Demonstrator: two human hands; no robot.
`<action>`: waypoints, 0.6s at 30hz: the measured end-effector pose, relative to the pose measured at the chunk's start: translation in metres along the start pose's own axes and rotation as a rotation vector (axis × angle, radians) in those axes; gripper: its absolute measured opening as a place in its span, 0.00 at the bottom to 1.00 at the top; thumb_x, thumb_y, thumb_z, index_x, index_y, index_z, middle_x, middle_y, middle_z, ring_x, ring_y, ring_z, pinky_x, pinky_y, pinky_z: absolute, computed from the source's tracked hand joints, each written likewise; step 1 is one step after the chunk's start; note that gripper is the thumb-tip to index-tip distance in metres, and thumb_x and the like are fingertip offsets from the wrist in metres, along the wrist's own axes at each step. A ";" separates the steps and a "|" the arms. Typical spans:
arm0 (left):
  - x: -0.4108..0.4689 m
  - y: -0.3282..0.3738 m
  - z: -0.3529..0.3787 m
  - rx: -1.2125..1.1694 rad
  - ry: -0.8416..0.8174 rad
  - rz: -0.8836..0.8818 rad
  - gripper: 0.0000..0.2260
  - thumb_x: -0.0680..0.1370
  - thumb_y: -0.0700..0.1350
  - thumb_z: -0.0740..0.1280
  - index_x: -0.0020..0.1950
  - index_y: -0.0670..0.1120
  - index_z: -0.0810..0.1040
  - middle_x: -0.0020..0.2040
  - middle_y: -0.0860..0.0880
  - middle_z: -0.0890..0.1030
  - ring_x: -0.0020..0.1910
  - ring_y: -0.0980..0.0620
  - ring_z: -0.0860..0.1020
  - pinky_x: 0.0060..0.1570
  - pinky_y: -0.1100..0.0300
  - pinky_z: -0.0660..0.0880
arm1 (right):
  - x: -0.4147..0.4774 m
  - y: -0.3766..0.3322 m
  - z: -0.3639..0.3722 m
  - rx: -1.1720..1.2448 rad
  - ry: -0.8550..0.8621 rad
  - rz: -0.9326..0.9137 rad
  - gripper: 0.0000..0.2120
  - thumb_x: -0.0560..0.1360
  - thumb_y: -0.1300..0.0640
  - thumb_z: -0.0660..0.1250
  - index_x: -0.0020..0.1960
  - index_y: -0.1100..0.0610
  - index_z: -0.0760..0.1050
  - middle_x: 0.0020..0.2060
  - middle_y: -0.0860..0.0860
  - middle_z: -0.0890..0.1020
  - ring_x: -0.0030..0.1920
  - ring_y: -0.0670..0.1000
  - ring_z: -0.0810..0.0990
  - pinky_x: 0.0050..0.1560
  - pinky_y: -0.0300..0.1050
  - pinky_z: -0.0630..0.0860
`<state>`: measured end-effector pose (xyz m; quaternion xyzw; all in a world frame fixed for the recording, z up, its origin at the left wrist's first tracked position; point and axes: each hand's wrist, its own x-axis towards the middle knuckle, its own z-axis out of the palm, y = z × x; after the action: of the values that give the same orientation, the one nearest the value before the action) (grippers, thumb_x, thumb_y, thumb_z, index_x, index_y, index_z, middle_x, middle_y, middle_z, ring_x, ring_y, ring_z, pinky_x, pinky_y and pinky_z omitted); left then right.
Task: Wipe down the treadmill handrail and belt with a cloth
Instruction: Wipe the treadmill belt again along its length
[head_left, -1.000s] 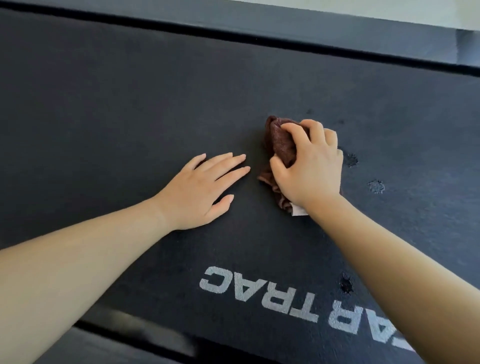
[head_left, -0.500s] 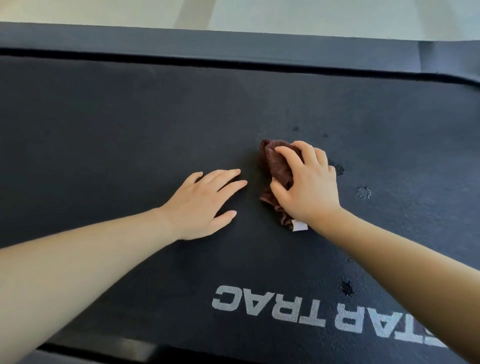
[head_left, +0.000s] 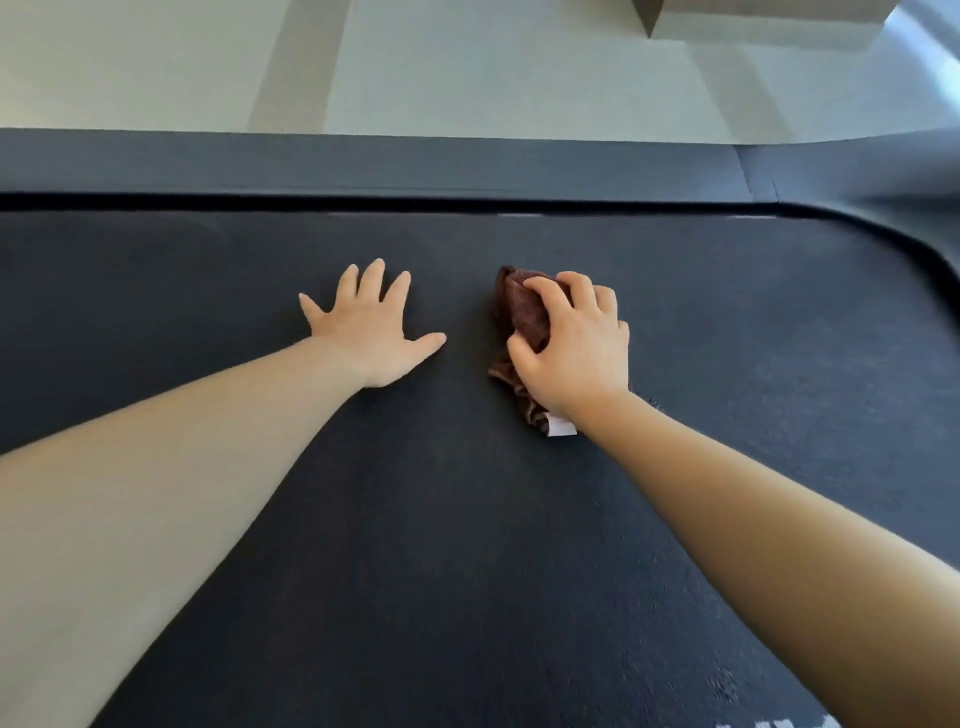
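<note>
The left hand (head_left: 366, 332) lay flat on the treadmill belt (head_left: 467, 519), a little to the left of the brown cloth (head_left: 524, 312) and not touching it. Its fingers were straight and spread, palm down, the thumb pointing toward the cloth, and it held nothing. The bare forearm ran back from it toward the lower left.

The cloth sat bunched up on the belt, about midway across the dark surface that could be seen. Directly over the cloth was the right hand (head_left: 576, 353). Its fingers curled over the top of the wad and its thumb hooked into the left side, so it gripped the cloth. Folds of fabric poked out left of the hand and below the thumb. A small white tag (head_left: 563, 427) stuck out from the cloth's near end, just beside the wrist.

Beyond the cloth, a thin dark gap (head_left: 363, 201) ran along the belt's far edge, then a grey side rail (head_left: 363, 163), then pale floor (head_left: 467, 67). Far to the right of the cloth the gap curved round toward the person. Well below and to the right of the cloth, the tops of some white lettering (head_left: 779, 723) showed at the bottom edge.
</note>
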<state>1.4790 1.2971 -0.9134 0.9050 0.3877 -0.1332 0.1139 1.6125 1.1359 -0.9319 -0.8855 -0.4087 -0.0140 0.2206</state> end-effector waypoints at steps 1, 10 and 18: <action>0.002 -0.005 0.005 -0.013 0.031 0.013 0.39 0.72 0.71 0.53 0.76 0.56 0.44 0.78 0.52 0.42 0.76 0.48 0.40 0.68 0.32 0.45 | 0.005 0.000 0.002 0.004 0.005 -0.003 0.26 0.69 0.43 0.60 0.66 0.48 0.69 0.64 0.50 0.69 0.62 0.57 0.64 0.54 0.57 0.68; 0.007 -0.014 0.038 -0.027 0.366 0.062 0.39 0.68 0.73 0.44 0.75 0.56 0.55 0.77 0.51 0.53 0.75 0.48 0.49 0.66 0.32 0.48 | 0.053 -0.006 0.018 0.039 0.033 -0.072 0.26 0.68 0.42 0.58 0.64 0.46 0.71 0.63 0.48 0.71 0.61 0.56 0.66 0.53 0.54 0.69; 0.007 -0.016 0.037 -0.075 0.399 0.047 0.38 0.67 0.73 0.47 0.74 0.58 0.56 0.77 0.52 0.54 0.75 0.50 0.49 0.68 0.35 0.46 | 0.095 -0.019 0.027 0.055 -0.010 -0.097 0.25 0.68 0.43 0.60 0.65 0.46 0.71 0.63 0.48 0.71 0.62 0.55 0.66 0.55 0.55 0.70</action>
<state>1.4666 1.3012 -0.9523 0.9173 0.3861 0.0661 0.0714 1.6571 1.2257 -0.9297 -0.8582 -0.4525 -0.0090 0.2420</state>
